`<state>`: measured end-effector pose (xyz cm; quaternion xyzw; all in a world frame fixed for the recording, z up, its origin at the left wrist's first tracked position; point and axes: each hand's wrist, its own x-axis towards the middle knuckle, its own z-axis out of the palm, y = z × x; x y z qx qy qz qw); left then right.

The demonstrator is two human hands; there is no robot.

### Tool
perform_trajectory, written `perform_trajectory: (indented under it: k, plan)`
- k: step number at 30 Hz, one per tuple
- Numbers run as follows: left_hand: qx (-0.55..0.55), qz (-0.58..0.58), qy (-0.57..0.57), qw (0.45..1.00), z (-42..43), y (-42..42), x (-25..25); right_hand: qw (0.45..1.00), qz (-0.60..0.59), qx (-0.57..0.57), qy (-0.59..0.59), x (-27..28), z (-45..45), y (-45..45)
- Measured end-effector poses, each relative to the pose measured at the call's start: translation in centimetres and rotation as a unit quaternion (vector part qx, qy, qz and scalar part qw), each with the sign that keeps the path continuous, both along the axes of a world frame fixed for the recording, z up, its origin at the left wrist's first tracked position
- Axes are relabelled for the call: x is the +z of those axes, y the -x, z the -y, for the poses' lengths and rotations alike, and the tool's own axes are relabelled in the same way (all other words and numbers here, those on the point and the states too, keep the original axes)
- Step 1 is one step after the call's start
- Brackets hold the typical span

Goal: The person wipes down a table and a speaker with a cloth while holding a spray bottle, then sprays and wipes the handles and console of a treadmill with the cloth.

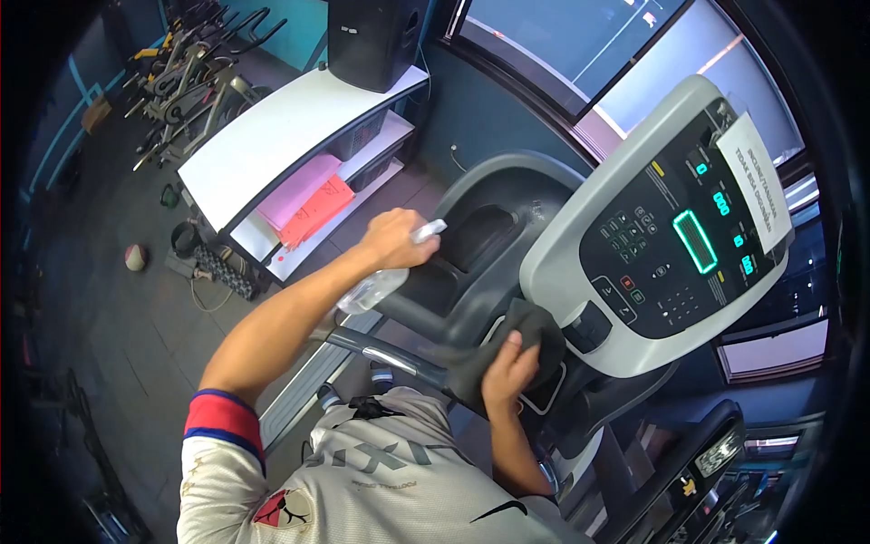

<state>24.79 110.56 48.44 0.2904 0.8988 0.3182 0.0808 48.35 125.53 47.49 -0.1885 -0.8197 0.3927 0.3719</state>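
Note:
My left hand [399, 238] is wrapped around the neck of a spray bottle [373, 290] with a clear body and a white nozzle. It holds the bottle over the left side of the treadmill's front tray. A dark cloth [535, 331] is bunched in my right hand [510, 374], just below the treadmill console [594, 263]. The cloth touches the area around the handlebar junction and covers part of it. Lit green digits and a bright rectangular track show on the console. Part of the cloth's left edge is blurred.
A printed paper sign [754, 181] is fixed to the console's right side. A grey handrail [385, 355] runs in front of my body. To the left stand a white shelf unit [272, 127] with pink and red papers, and a black speaker [372, 45]. Exercise bikes [195, 100] stand farther back.

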Motion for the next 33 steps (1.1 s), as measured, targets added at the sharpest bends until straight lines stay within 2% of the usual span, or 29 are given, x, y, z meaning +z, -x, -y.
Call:
perform_trajectory:
  k: [2, 4, 5, 6, 7, 8, 9, 10, 11, 12, 14, 17, 18, 19, 22, 24, 25, 26, 27, 28, 30, 31, 33]
  plan:
    - [0.007, -0.048, -0.1, 0.994, 4.2, -1.2, 1.5, 0.998, 0.037, 0.005, -0.053, -3.5, 0.7, 3.7]
    - [0.023, 0.008, -0.133, 0.991, 8.2, -2.5, 3.7, 0.984, 0.09, 0.034, -0.15, -5.3, 1.4, 9.0]
    - [0.029, -0.029, -0.156, 0.987, 10.0, -3.6, 4.4, 0.985, 0.078, 0.053, -0.144, -6.9, 1.3, 12.1]
    - [0.036, -0.066, -0.181, 0.981, 11.8, -4.7, 5.1, 0.975, 0.117, 0.026, -0.19, -8.1, 0.7, 15.1]
    - [0.027, -0.049, -0.18, 0.982, 13.8, -5.6, 5.6, 0.979, 0.137, 0.026, -0.149, -8.2, 0.0, 17.8]
    - [0.02, -0.032, -0.178, 0.983, 15.8, -6.5, 6.2, 0.984, 0.095, 0.006, -0.151, -10.8, -1.8, 20.7]
    - [0.032, -0.008, -0.164, 0.986, 17.7, -7.6, 6.9, 0.982, 0.158, -0.009, -0.1, -9.9, -3.3, 22.5]
    - [0.044, 0.018, -0.148, 0.988, 19.6, -8.9, 7.4, 0.951, 0.21, -0.093, -0.209, -7.9, -4.1, 23.5]
    - [0.058, 0.034, -0.144, 0.987, 21.7, -10.1, 7.2, 0.944, 0.2, -0.138, -0.222, -6.1, -4.7, 24.3]
    - [0.074, 0.05, -0.14, 0.986, 23.7, -11.4, 6.7, 0.944, 0.162, -0.205, -0.2, -6.7, -6.2, 25.7]
    - [0.113, 0.062, -0.168, 0.977, 26.7, -14.4, 6.3, 0.913, 0.133, -0.27, -0.275, -6.7, -7.0, 26.3]
    - [0.221, 0.035, -0.158, 0.962, 30.1, -19.1, 5.4, 0.897, 0.234, -0.2, -0.319, -8.2, -4.5, 23.4]
    - [0.246, 0.054, -0.166, 0.953, 31.7, -20.3, 4.9, 0.93, 0.265, -0.157, -0.2, -8.4, -2.5, 22.0]
    - [0.265, 0.07, -0.181, 0.944, 32.9, -21.2, 4.6, 0.939, 0.24, -0.145, -0.197, -9.7, -1.5, 20.8]
    - [0.31, 0.116, -0.232, 0.915, 36.0, -23.3, 4.0, 0.923, 0.214, -0.13, -0.293, -11.6, -1.2, 20.2]
    - [0.315, 0.109, -0.239, 0.912, 37.5, -23.9, 4.0, 0.936, 0.257, -0.088, -0.223, -13.1, -4.0, 21.2]
    - [0.316, 0.103, -0.233, 0.914, 38.1, -24.0, 4.2, 0.918, 0.279, -0.114, -0.256, -7.9, -3.0, 22.1]
    - [0.316, 0.099, -0.225, 0.917, 38.8, -24.0, 4.4, 0.933, 0.261, -0.15, -0.196, -5.9, -4.1, 23.5]
    - [0.3, 0.111, -0.205, 0.925, 39.6, -23.8, 4.8, 0.935, 0.225, -0.188, -0.197, -2.5, -3.1, 23.8]
    - [0.296, 0.116, -0.198, 0.927, 40.3, -23.9, 5.0, 0.906, 0.27, -0.241, -0.221, -3.5, -4.1, 24.7]
    - [0.288, 0.123, -0.189, 0.931, 41.7, -23.7, 5.2, 0.893, 0.303, -0.201, -0.266, -5.3, -4.3, 22.9]
    - [0.288, 0.131, -0.196, 0.928, 42.2, -23.5, 5.2, 0.822, 0.29, -0.195, -0.451, -9.8, -5.3, 21.5]
    - [0.285, 0.143, -0.189, 0.929, 43.2, -23.1, 5.2, 0.777, 0.261, -0.168, -0.548, -15.2, -5.7, 17.9]
